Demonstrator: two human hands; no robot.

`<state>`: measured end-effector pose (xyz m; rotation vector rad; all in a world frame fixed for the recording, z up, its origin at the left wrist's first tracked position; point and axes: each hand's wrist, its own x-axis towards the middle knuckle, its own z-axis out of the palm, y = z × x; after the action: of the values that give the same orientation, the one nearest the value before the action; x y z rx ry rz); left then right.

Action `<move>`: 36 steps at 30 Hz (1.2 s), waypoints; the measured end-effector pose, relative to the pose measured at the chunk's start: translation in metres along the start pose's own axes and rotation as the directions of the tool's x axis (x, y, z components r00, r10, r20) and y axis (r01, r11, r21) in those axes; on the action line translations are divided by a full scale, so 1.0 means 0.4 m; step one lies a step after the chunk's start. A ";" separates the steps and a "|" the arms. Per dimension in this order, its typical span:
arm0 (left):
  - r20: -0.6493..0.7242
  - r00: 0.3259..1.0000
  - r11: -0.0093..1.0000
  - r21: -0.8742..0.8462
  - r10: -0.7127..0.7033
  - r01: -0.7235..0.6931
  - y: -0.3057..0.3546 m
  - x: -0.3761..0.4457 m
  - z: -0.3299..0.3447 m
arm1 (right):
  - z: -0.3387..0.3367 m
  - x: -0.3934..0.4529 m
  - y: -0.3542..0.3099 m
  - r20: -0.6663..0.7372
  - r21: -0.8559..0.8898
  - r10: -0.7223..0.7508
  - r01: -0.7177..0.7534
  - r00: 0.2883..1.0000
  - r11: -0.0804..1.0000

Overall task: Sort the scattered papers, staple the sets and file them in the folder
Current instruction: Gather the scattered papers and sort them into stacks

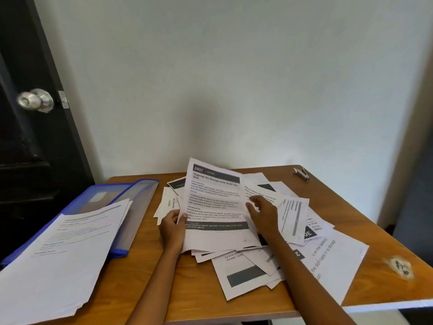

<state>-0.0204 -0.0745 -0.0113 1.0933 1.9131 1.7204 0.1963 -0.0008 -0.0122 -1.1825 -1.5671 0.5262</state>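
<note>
Sorting step. My left hand [172,227] pinches the lifted sheet [216,205], headed "2937 – Organize the Storage Area Under the Sink"; my right hand [263,213], fingers loosely spread, touches its edge above the pile [269,259]. I should match headers before stacking. Folder [131,214] left, stapler [302,174] far right.

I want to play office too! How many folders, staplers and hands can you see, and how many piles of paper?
Blue folder: 1
Stapler: 1
Hands: 2, the left hand and the right hand
Paper piles: 2, the neat stack on the folder and the scattered heap on the table
Total: 6
</note>
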 end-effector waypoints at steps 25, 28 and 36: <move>-0.144 0.989 0.972 -0.235 -0.031 -0.004 0.026 -0.007 -0.026 | 0.001 0.001 -0.017 0.166 0.366 0.263 -0.307 0.950 0.878; -0.164 0.982 0.954 -0.296 -0.095 0.043 0.033 -0.017 -0.017 | 0.007 -0.015 -0.027 0.202 0.324 0.214 -0.271 0.956 0.906; -0.185 0.969 0.965 -0.234 -0.165 0.120 0.156 0.090 -0.072 | 0.084 0.026 -0.125 0.247 0.406 0.257 -0.341 0.934 0.848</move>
<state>-0.0443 -0.0697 0.0625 0.7037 1.8082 1.9684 0.1453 -0.0047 0.0215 -1.0438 -1.3135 1.1676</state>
